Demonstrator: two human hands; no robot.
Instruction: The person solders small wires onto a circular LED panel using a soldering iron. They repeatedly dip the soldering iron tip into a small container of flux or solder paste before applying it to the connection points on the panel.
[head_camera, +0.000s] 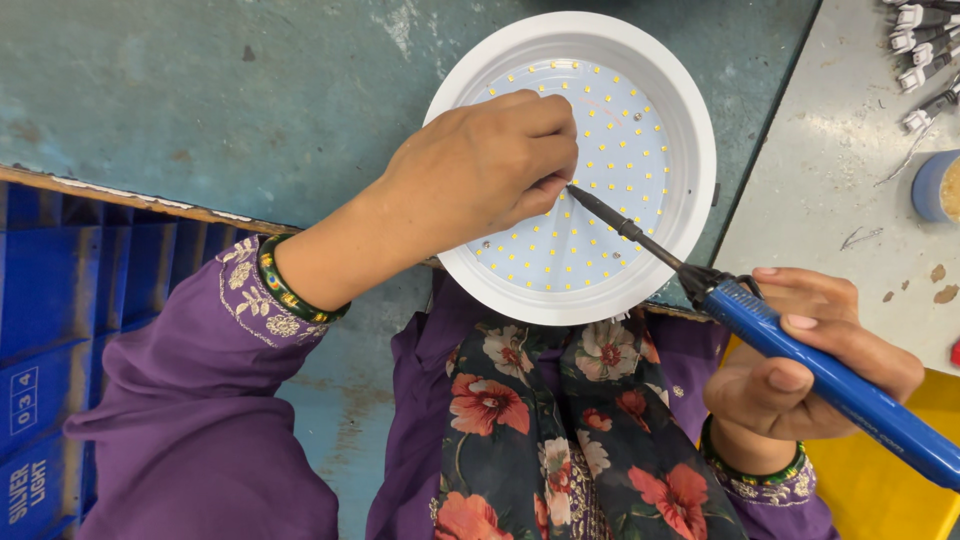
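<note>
A round white light fitting (690, 130) lies on the worn blue-green bench, its flat board dotted with several small yellow diodes. My left hand (480, 165) rests on the board's left half, fingers curled with the fingertips pinched near the middle. My right hand (800, 365) grips a blue-handled soldering iron (830, 375). Its dark metal tip (580, 192) reaches up and left to touch the board right beside my left fingertips. Whatever my left fingers pinch is hidden.
A blue plastic crate (60, 320) stands at the left below the bench edge. At the right, a pale grey surface (830, 170) carries several white connectors with wires (920, 45) and a small blue tub (935, 185). A yellow surface (890, 480) lies at the lower right.
</note>
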